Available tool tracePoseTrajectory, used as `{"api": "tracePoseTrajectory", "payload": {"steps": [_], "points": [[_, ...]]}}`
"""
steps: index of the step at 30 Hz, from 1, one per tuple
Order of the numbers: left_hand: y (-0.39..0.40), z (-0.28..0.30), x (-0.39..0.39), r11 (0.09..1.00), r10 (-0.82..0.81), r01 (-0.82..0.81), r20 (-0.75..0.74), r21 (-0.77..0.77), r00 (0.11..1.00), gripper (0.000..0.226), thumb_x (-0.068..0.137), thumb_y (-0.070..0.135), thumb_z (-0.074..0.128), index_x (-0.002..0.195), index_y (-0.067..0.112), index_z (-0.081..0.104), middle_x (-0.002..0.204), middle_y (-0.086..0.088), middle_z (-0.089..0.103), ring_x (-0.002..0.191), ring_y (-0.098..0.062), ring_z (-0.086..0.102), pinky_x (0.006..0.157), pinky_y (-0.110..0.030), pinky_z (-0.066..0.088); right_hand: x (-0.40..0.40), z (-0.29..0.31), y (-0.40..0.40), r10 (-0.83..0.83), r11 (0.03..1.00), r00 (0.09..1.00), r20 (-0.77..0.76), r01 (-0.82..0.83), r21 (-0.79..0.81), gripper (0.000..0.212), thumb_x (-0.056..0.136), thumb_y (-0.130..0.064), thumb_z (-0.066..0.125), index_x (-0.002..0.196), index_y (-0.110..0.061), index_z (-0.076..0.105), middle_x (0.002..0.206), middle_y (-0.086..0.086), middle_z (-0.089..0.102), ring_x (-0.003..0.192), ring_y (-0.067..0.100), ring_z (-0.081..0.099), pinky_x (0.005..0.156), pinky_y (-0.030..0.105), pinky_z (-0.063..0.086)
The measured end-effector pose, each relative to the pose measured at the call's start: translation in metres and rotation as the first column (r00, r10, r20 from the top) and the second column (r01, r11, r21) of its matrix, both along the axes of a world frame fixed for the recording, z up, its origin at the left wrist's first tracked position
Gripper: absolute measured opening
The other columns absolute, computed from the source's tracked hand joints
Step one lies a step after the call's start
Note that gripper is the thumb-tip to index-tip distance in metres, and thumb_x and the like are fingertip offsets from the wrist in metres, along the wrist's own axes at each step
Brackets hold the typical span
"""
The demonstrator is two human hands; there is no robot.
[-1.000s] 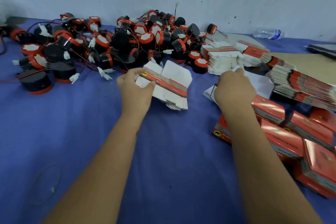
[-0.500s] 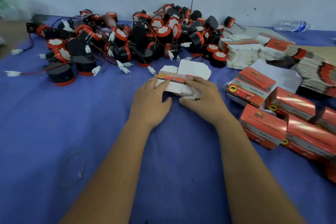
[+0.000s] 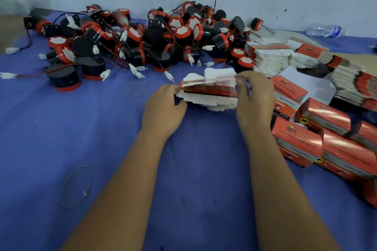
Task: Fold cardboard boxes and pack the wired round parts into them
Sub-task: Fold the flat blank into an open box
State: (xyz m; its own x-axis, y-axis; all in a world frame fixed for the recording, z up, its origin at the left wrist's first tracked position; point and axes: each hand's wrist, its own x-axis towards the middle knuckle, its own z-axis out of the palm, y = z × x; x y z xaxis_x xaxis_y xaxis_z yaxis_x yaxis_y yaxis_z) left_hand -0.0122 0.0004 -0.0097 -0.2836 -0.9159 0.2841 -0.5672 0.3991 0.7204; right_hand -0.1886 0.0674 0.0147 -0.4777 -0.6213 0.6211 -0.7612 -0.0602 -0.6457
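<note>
Flat box stack [image 3: 210,92] sits just in front of the parts pile [image 3: 163,34], long axis left-right. Left hand [image 3: 163,108] grips its left end, right hand [image 3: 254,98] pinches the top blank's right end; peel upward next, probably.

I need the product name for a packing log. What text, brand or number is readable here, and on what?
"Genuine Parts": side of a folded red box right of the hands.
"ST": large pale letters on a folded red box's top; the smaller lines under it are blurred.
Flat box stack in both hands: print too blurred.
Water bottle label: unreadable.
Wired round parts: no readable text.
</note>
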Motion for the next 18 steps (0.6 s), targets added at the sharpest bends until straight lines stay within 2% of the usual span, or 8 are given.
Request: {"api": "tracePoseTrajectory", "payload": {"steps": [3, 7, 9, 11, 13, 15, 17, 18], "points": [[0.003, 0.001, 0.000, 0.998, -0.037, 0.042, 0.102, -0.049, 0.994, 0.032, 0.094, 0.026, 0.054, 0.125, 0.027, 0.063, 0.121, 0.003, 0.059, 0.113, -0.022, 0.053, 0.096, -0.042, 0.044, 0.007, 0.002, -0.002, -0.053, 0.989, 0.992, 0.111, 0.068, -0.134, 0.013, 0.100, -0.017, 0.044, 0.102, -0.021, 0.057, 0.098, -0.009, 0.055, 0.094, 0.014, 0.049, 0.079, 0.026, 0.042], [0.004, 0.001, 0.000, 0.997, -0.038, 0.044, 0.087, -0.069, 0.995, 0.034, 0.092, 0.023, 0.054, 0.125, 0.026, 0.062, 0.121, 0.001, 0.059, 0.112, -0.023, 0.053, 0.095, -0.044, 0.044, 0.016, 0.006, -0.003, -0.011, 0.960, 0.961, 0.276, 0.088, -0.267, 0.010, 0.102, -0.017, 0.039, 0.101, -0.022, 0.047, 0.095, -0.003, 0.052, 0.086, 0.011, 0.047, 0.078, 0.029, 0.042], [0.005, 0.001, 0.000, 0.996, -0.025, 0.032, 0.081, -0.082, 0.996, 0.034, 0.092, 0.024, 0.055, 0.125, 0.024, 0.061, 0.124, 0.002, 0.058, 0.114, -0.022, 0.052, 0.095, -0.043, 0.045, 0.019, 0.012, -0.002, 0.000, 0.922, 0.943, 0.333, 0.130, -0.366, 0.010, 0.101, -0.016, 0.037, 0.099, -0.023, 0.044, 0.092, -0.006, 0.047, 0.085, 0.010, 0.044, 0.077, 0.029, 0.041], [0.005, 0.000, -0.002, 0.996, 0.006, 0.003, 0.101, -0.093, 0.995, 0.033, 0.092, 0.026, 0.056, 0.125, 0.023, 0.061, 0.123, 0.001, 0.055, 0.113, -0.021, 0.051, 0.093, -0.041, 0.045, 0.022, 0.017, -0.001, 0.027, 0.872, 0.924, 0.380, 0.165, -0.461, 0.009, 0.101, -0.013, 0.037, 0.099, -0.020, 0.043, 0.089, -0.010, 0.047, 0.081, 0.006, 0.046, 0.074, 0.025, 0.043], [0.005, -0.001, -0.004, 0.993, 0.060, -0.048, 0.108, -0.108, 0.992, 0.033, 0.091, 0.028, 0.060, 0.124, 0.022, 0.062, 0.116, -0.001, 0.053, 0.107, -0.021, 0.051, 0.085, -0.036, 0.046, 0.025, 0.018, -0.002, 0.076, 0.853, 0.908, 0.411, 0.154, -0.499, 0.011, 0.100, -0.013, 0.040, 0.097, -0.021, 0.046, 0.091, -0.002, 0.054, 0.081, 0.007, 0.055, 0.075, 0.022, 0.046], [0.003, -0.002, -0.004, 0.998, -0.005, 0.007, 0.033, -0.061, 0.999, 0.038, 0.088, 0.019, 0.061, 0.126, 0.024, 0.060, 0.111, 0.002, 0.056, 0.100, -0.016, 0.054, 0.079, -0.026, 0.043, 0.032, 0.015, -0.003, 0.121, 0.873, 0.923, 0.366, 0.076, -0.481, 0.015, 0.100, -0.011, 0.045, 0.095, -0.025, 0.048, 0.099, 0.006, 0.057, 0.093, 0.022, 0.060, 0.083, 0.033, 0.051], [0.001, -0.002, -0.003, 0.972, -0.219, 0.227, -0.109, 0.065, 0.970, 0.057, 0.084, -0.002, 0.053, 0.130, 0.032, 0.053, 0.106, 0.008, 0.060, 0.098, -0.006, 0.056, 0.079, -0.010, 0.041, 0.041, 0.008, -0.007, 0.150, 0.905, 0.966, 0.211, -0.048, -0.423, 0.010, 0.097, -0.006, 0.050, 0.095, -0.015, 0.054, 0.105, 0.004, 0.055, 0.099, 0.028, 0.057, 0.086, 0.041, 0.050], [0.001, -0.001, -0.003, 0.940, -0.284, 0.315, -0.211, 0.131, 0.935, 0.066, 0.082, -0.010, 0.047, 0.128, 0.038, 0.049, 0.104, 0.012, 0.063, 0.099, -0.001, 0.057, 0.079, -0.006, 0.041, 0.047, 0.004, -0.010, 0.172, 0.917, 0.976, 0.131, -0.111, -0.382, 0.006, 0.094, -0.002, 0.054, 0.094, -0.008, 0.056, 0.107, 0.005, 0.054, 0.101, 0.026, 0.056, 0.086, 0.040, 0.050]]}}
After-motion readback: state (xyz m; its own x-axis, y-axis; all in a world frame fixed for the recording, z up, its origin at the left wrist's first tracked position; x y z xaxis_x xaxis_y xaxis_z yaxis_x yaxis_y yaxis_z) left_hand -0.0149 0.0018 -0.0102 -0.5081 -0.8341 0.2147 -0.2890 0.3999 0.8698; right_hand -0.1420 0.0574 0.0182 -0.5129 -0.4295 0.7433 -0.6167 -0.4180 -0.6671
